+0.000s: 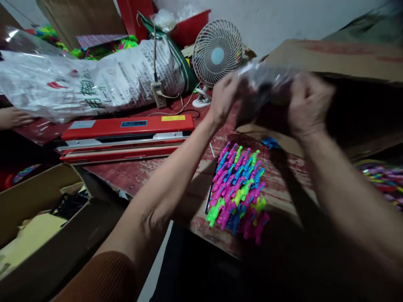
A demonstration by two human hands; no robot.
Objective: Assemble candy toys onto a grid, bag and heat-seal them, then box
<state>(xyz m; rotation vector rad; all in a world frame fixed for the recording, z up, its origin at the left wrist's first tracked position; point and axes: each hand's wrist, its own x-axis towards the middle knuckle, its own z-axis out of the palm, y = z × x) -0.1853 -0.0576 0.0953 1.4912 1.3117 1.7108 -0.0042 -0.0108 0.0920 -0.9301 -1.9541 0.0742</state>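
Between my two raised hands stretches a clear plastic bag (267, 79), blurred by motion. My left hand (226, 94) is closed on its left side, in front of the fan. On the bag's right side my right hand (310, 100) is closed in a fist, before the opening of a cardboard box. Below them on the table lies a block of small plastic figures (237, 188) in pink, blue, green and yellow, packed in slanted rows on a dark-edged flat piece. A loose blue figure (271, 143) sits near the box.
A red bag sealer (129, 134) lies left on the worn red table (283, 184). Behind it are a white printed sack (103, 84), a power strip (159, 94) and a fan (217, 54). Cardboard boxes stand right (340, 54) and lower left (37, 260). Another person's hand (14, 118) rests far left.
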